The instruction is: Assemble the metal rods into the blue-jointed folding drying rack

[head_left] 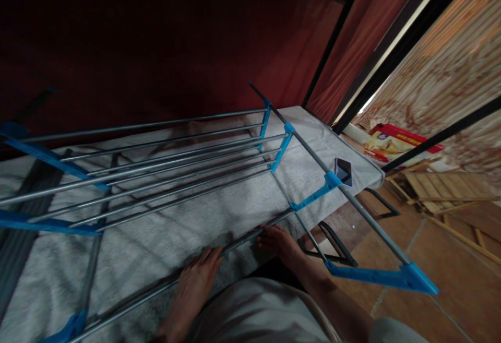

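Observation:
A clothes drying rack (331,180) with grey metal rods and blue plastic joints stands partly unfolded across the bed. Along its near side runs a metal rod (238,242), low over the blanket. My left hand (200,276) is closed over this rod, palm down, with the fingertips partly out of sight. A short way to the right, my right hand (278,243) has its fingers bent around the same rod, the thumb side partly hidden. Several parallel rods (188,168) form a tier beyond my hands, between blue brackets (279,150).
A pale fleecy blanket (219,210) covers the bed. A phone (343,172) lies on it at the right. Dark bed-frame poles (332,40) and red curtains (176,45) stand around. On the tiled floor are a wooden folding chair (450,191) and a red-yellow box (399,144).

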`<action>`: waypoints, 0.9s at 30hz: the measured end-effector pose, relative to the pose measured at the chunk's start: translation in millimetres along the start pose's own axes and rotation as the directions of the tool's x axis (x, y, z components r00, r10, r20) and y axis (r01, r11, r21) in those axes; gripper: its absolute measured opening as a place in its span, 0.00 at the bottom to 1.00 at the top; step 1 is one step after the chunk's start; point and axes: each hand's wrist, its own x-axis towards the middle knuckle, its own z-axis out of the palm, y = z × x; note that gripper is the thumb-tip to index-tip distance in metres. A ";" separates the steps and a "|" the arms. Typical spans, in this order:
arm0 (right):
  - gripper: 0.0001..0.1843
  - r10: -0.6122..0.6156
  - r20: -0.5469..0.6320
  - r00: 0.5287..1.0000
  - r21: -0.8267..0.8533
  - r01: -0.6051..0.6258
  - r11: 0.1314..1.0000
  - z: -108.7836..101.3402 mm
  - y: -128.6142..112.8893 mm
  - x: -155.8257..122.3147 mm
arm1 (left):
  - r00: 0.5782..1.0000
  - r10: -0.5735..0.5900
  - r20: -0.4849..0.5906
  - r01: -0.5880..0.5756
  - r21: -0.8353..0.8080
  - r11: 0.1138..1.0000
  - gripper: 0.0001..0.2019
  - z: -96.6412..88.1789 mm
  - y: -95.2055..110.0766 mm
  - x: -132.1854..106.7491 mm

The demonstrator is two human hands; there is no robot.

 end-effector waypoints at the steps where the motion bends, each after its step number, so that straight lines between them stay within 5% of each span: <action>1: 0.20 -0.001 -0.001 1.000 0.003 0.001 1.000 0.1 -1.1 0.2 | 1.000 -0.001 0.002 0.001 0.000 1.000 0.22 0.3 0.3 0.5; 16: 0.21 -0.064 0.028 0.998 -0.017 0.065 0.998 -0.9 -4.1 -6.0 | 1.000 0.010 0.008 -0.010 -0.033 0.999 0.24 4.1 1.2 3.0; 21: 0.23 0.001 0.131 0.991 -0.205 0.026 0.978 5.1 -3.1 -14.2 | 1.000 0.006 0.014 -0.005 -0.046 0.999 0.23 2.2 3.2 4.3; 24: 0.23 -0.003 0.170 0.985 -0.398 0.071 0.915 9.5 8.8 -14.6 | 1.000 -0.002 -0.021 0.000 -0.086 0.996 0.21 0.1 10.6 -2.1; 27: 0.23 -0.234 0.174 0.957 -0.636 0.290 0.715 6.1 21.5 -9.5 | 0.997 0.013 -0.074 -0.021 -0.107 0.994 0.18 -2.5 19.6 -10.0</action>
